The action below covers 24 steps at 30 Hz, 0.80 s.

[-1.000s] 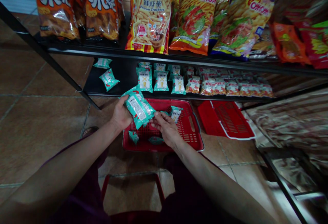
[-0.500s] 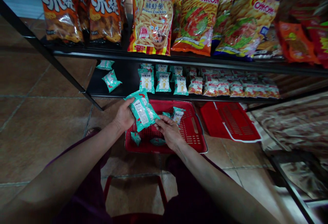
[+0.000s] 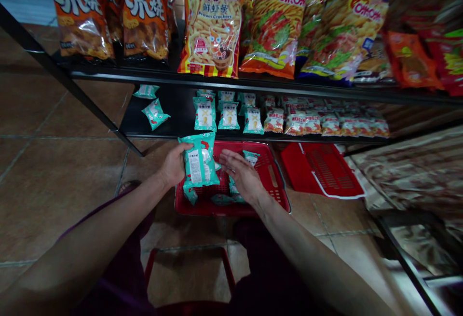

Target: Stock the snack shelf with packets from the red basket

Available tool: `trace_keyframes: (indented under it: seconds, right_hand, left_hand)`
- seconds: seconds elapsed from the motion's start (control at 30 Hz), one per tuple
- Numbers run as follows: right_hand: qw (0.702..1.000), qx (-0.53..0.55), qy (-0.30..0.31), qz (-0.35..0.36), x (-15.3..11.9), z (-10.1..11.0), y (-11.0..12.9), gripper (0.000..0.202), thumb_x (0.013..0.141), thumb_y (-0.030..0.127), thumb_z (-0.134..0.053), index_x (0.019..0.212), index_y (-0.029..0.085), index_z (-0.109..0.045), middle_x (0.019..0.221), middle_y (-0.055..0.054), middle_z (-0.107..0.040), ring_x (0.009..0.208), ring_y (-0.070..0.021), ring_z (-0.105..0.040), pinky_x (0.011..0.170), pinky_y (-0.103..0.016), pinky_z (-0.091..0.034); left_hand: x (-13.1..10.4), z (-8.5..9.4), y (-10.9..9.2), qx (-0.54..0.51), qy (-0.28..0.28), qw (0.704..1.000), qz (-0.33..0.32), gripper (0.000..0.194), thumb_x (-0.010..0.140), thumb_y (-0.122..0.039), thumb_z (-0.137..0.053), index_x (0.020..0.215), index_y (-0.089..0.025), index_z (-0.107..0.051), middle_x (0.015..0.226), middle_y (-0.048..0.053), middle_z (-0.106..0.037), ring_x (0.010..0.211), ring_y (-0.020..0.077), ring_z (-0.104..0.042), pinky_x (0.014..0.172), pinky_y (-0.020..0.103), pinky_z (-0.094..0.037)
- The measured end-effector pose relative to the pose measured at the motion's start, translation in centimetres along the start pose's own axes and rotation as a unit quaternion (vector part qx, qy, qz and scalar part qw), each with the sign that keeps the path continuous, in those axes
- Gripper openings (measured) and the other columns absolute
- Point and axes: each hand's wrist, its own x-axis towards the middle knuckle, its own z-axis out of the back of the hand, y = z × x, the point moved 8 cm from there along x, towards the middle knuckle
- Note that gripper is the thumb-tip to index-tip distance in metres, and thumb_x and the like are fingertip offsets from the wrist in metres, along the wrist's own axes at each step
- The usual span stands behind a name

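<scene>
My left hand [image 3: 175,164] grips a teal snack packet [image 3: 199,160] by its left side, its printed label facing me. Just right of the packet, my right hand [image 3: 241,173] has its fingers stretched out and looks apart from it. Both hands are over a red shopping basket [image 3: 277,181] on the floor. Inside the basket lie several more teal packets, such as a small one [image 3: 190,195] at the left; my right hand partly hides others.
The lower black shelf [image 3: 177,113] carries teal packets [image 3: 228,115] and small red-and-white packets [image 3: 298,122]. Big snack bags [image 3: 213,24] stand on the upper shelf, close above. A second red basket [image 3: 321,169] sits at the right. A red stool frame [image 3: 227,267] shows between my legs.
My right hand has let go of the packet's corner and its fingers have straightened. In my left hand the packet has turned more upright.
</scene>
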Motion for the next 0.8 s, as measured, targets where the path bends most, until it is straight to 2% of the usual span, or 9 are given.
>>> trace_keyframes:
  seconds: [0.1,0.2,0.27,0.4,0.47,0.57,0.63,0.8]
  right_hand:
    - [1.0,0.013,-0.003,0.018,0.4,-0.1,0.9,0.033,0.064,0.045,-0.073,0.089,0.024,-0.07,0.093,-0.002,-0.071,0.086,-0.0157,-0.064,0.079,-0.03,-0.048]
    - [1.0,-0.002,-0.003,0.006,0.6,-0.3,0.7,0.027,0.059,0.043,-0.078,0.075,0.022,-0.07,0.077,0.002,-0.07,0.072,-0.0115,-0.061,0.069,-0.025,-0.047]
    - [1.0,0.003,-0.019,-0.007,0.6,0.0,0.4,0.027,0.054,0.041,-0.08,0.067,0.02,-0.069,0.069,0.003,-0.068,0.064,-0.0102,-0.059,0.064,-0.023,-0.046]
    - [0.995,0.054,-0.08,-0.04,0.6,1.5,-0.1,0.029,0.048,0.035,-0.084,0.064,0.019,-0.067,0.066,0.002,-0.068,0.058,-0.009,-0.057,0.056,-0.022,-0.045]
    - [0.991,0.074,-0.101,-0.047,0.6,2.1,-0.2,0.028,0.048,0.033,-0.084,0.065,0.019,-0.067,0.067,0.003,-0.068,0.058,-0.0084,-0.057,0.055,-0.021,-0.045]
    - [0.987,0.097,-0.118,-0.041,0.7,2.7,0.0,0.025,0.051,0.03,-0.083,0.065,0.019,-0.066,0.068,0.003,-0.069,0.061,-0.0081,-0.058,0.058,-0.02,-0.047]
    - [0.987,0.103,-0.12,-0.035,0.8,2.9,0.1,0.023,0.052,0.03,-0.082,0.065,0.019,-0.066,0.068,0.003,-0.069,0.061,-0.0082,-0.059,0.059,-0.02,-0.047]
    - [0.988,0.095,-0.121,-0.023,1.0,2.9,0.2,0.022,0.053,0.029,-0.082,0.064,0.019,-0.066,0.07,0.002,-0.07,0.061,-0.0093,-0.06,0.059,-0.022,-0.047]
  left_hand:
    - [-0.1,-0.2,1.9,0.039,0.011,0.998,0.05,0.026,0.069,-0.024,-0.06,0.091,-0.011,-0.067,0.071,0.008,-0.071,0.07,0.0252,-0.068,0.076,0.039,-0.053]
    - [-0.2,-0.5,3.8,0.073,0.021,0.992,0.102,0.027,0.072,-0.026,-0.06,0.093,-0.011,-0.068,0.074,0.009,-0.072,0.067,0.0246,-0.068,0.072,0.037,-0.054]
    - [-0.3,-0.8,4.5,0.086,0.035,0.989,0.113,0.027,0.076,-0.03,-0.059,0.093,-0.011,-0.068,0.078,0.01,-0.072,0.068,0.0236,-0.068,0.071,0.035,-0.054]
    - [-0.6,-1.9,4.3,0.104,0.106,0.985,0.084,0.033,0.08,-0.037,-0.059,0.101,-0.013,-0.068,0.093,0.013,-0.072,0.077,0.0246,-0.069,0.074,0.036,-0.053]
    - [-0.8,-2.1,4.1,0.123,0.129,0.981,0.07,0.032,0.077,-0.033,-0.064,0.104,-0.015,-0.067,0.098,0.013,-0.071,0.078,0.0245,-0.068,0.073,0.036,-0.053]
    - [-1.1,-1.8,4.0,0.152,0.126,0.978,0.069,0.031,0.071,-0.02,-0.071,0.102,-0.016,-0.067,0.095,0.011,-0.071,0.072,0.0209,-0.068,0.067,0.031,-0.052]
    - [-1.2,-1.6,4.0,0.157,0.116,0.978,0.067,0.031,0.07,-0.019,-0.071,0.101,-0.015,-0.067,0.093,0.011,-0.072,0.069,0.0192,-0.067,0.064,0.029,-0.051]
    - [-0.7,-1.8,4.1,0.16,0.126,0.978,0.045,0.038,0.077,-0.038,-0.065,0.106,-0.014,-0.066,0.098,0.012,-0.07,0.075,0.0204,-0.067,0.067,0.03,-0.052]
